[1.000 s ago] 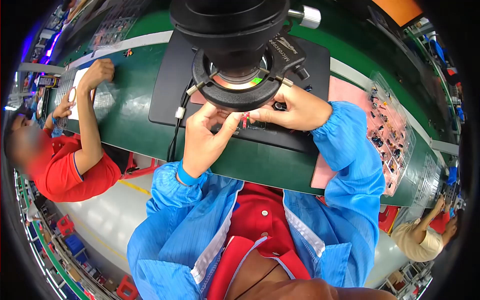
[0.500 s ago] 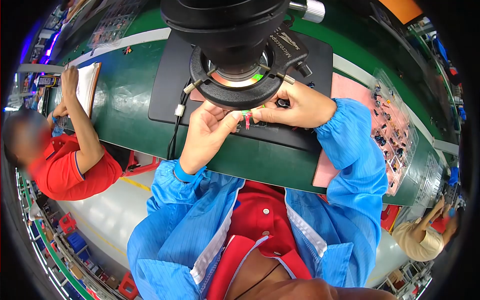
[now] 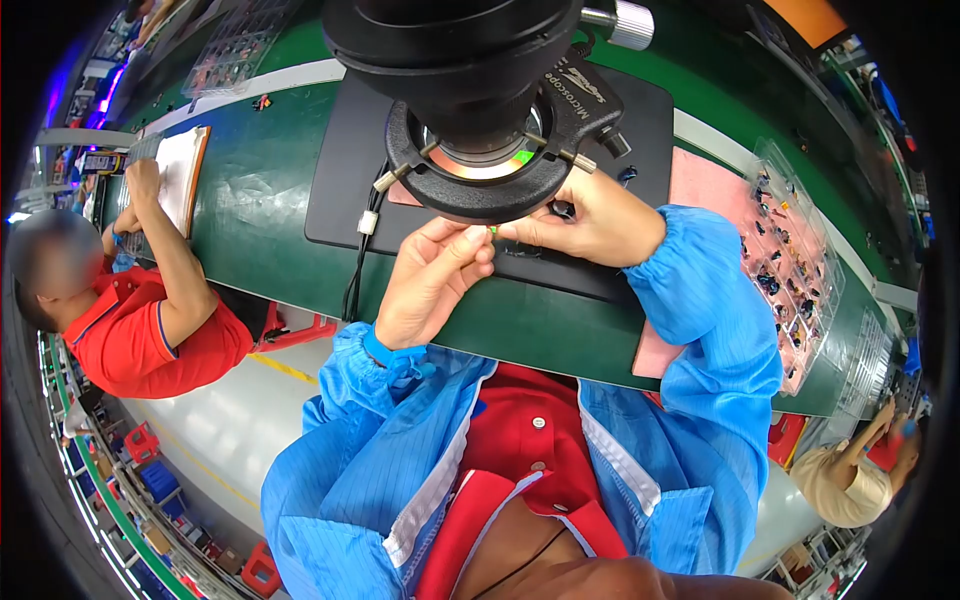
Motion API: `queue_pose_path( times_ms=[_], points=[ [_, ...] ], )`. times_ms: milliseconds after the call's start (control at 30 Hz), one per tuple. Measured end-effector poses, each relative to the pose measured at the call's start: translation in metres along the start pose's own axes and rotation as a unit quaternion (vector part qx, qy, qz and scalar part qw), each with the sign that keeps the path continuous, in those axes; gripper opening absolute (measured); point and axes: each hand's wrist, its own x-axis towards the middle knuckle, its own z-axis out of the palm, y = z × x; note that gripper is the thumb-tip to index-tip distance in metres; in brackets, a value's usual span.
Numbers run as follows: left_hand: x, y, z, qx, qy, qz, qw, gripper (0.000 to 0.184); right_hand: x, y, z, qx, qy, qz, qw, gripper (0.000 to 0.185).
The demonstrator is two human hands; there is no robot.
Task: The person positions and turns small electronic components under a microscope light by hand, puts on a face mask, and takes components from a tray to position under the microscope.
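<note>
Just under the microscope's ring light, my two hands meet fingertip to fingertip. My left hand is closed, with thumb and index finger pinched at a tiny green part. From the other side my right hand pinches at the same part, its fingertips partly under the ring. A small black piece shows at the fingers of my right hand. Most of the green part is hidden by the fingertips, so its kind cannot be made out.
Below the microscope lies a black base plate on the green bench. To the right, a clear compartment tray with several small parts sits on a pink mat. A co-worker in red sits at left; another person is far right.
The red piece that hung below the fingertips has gone from sight. My left hand has turned slightly, and its fingers curl more. The whole view has shifted a little.
</note>
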Motion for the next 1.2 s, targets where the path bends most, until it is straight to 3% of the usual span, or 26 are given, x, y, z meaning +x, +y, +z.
queue_pose_path(
  times_ms=[67,133,167,200,233,300,433,500,633,733,800,867,933,967,1033,1067,1133,1200],
  points=[
    [-0.003,0.001,-0.002,0.08,0.052,0.078,0.992,0.022,0.0,0.005,0.004,-0.029,0.019,0.009,0.999,0.031],
    [-0.002,0.003,-0.012,0.259,0.128,0.233,0.928,0.018,-0.001,0.012,0.005,-0.064,0.024,0.019,0.998,0.037],
    [-0.002,0.005,-0.015,0.357,0.171,0.316,0.862,0.016,-0.001,0.019,0.006,-0.08,0.053,0.014,0.995,0.041],
    [-0.002,0.012,-0.021,0.52,0.213,0.399,0.724,0.017,-0.001,0.021,0.005,-0.087,0.068,0.011,0.994,0.043],
    [-0.004,0.017,-0.022,0.594,0.223,0.425,0.645,0.02,-0.002,0.023,0.005,-0.095,0.083,0.008,0.992,0.045],
    [-0.001,0.02,-0.027,0.652,0.214,0.438,0.581,0.022,-0.002,0.023,0.005,-0.111,0.085,0.01,0.99,0.043],
    [0.0,0.019,-0.035,0.702,0.201,0.425,0.535,0.022,-0.004,0.022,0.005,-0.129,0.077,0.03,0.988,0.04],
    [-0.001,0.02,-0.033,0.739,0.182,0.436,0.48,0.023,-0.003,0.018,0.004,-0.138,0.076,0.019,0.987,0.036],
    [-0.004,0.022,-0.029,0.756,0.149,0.438,0.464,0.025,-0.003,0.011,0.004,-0.137,0.05,0.056,0.988,0.032],
    [-0.005,0.031,-0.024,0.775,0.118,0.437,0.441,0.024,0.0,0.014,0.006,-0.115,0.07,0.025,0.991,0.03],
    [-0.01,0.044,-0.027,0.777,0.094,0.441,0.439,0.024,0.003,0.007,0.006,-0.019,0.077,0.024,0.997,0.028],
    [-0.008,0.071,-0.044,0.774,0.17,0.451,0.411,0.024,0.002,0.012,0.004,-0.004,0.063,0.038,0.997,0.024],
    [-0.001,0.113,-0.07,0.782,0.223,0.468,0.345,0.023,0.002,0.017,0.006,-0.021,0.044,0.049,0.998,0.022],
    [0.003,0.13,-0.082,0.773,0.261,0.442,0.373,0.016,0.002,0.019,0.008,0.012,0.036,0.063,0.997,0.022],
    [0.012,0.157,-0.125,0.786,0.274,0.398,0.386,0.021,0.003,0.017,0.01,0.044,0.029,0.077,0.996,0.022],
    [0.017,0.166,-0.141,0.803,0.286,0.386,0.353,0.025,0.004,0.014,0.013,0.103,0.044,0.075,0.991,0.022],
    [0.016,0.169,-0.135,0.828,0.293,0.372,0.301,0.037,0.006,0.009,0.012,0.158,0.061,0.07,0.983,0.022],
    [0.009,0.158,-0.114,0.822,0.267,0.396,0.309,0.035,0.008,0.004,0.01,0.202,0.04,0.111,0.972,0.028]
  ],
)
